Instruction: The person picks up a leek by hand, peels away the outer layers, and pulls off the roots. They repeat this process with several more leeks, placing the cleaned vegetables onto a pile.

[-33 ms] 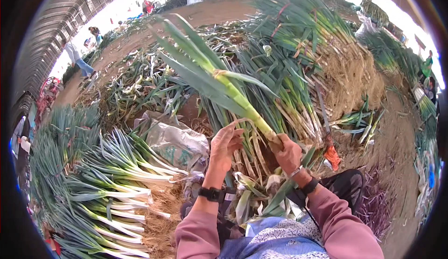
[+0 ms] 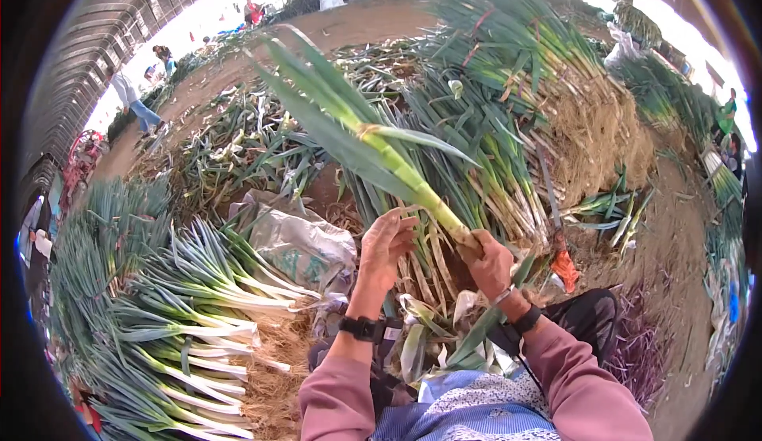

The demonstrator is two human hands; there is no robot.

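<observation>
My right hand (image 2: 489, 264) is closed round the pale lower end of a large leek (image 2: 403, 167). The leek slants up and to the left, its green leaves fanned out at the top. Beside its shaft, my left hand (image 2: 387, 242) has curled fingers, with a thin strip of outer leaf (image 2: 422, 209) pinched at the fingertips. The strip runs from these fingers toward the shaft. Pale peeled leaves (image 2: 421, 322) lie below the hands, in front of my lap. Untrimmed leeks (image 2: 492, 179) are heaped just beyond my hands.
To my left, leeks with white shafts (image 2: 222, 330) lie in rows. A crumpled whitish sack (image 2: 298, 238) sits between them and me. A long blade with an orange-wrapped handle (image 2: 564, 265) stands at the right. Bundled leeks with matted roots (image 2: 595, 131) and leaf scraps (image 2: 238, 139) lie farther off.
The leek's leafy top has shifted slightly left and the left hand has moved a little. Both grips look the same.
</observation>
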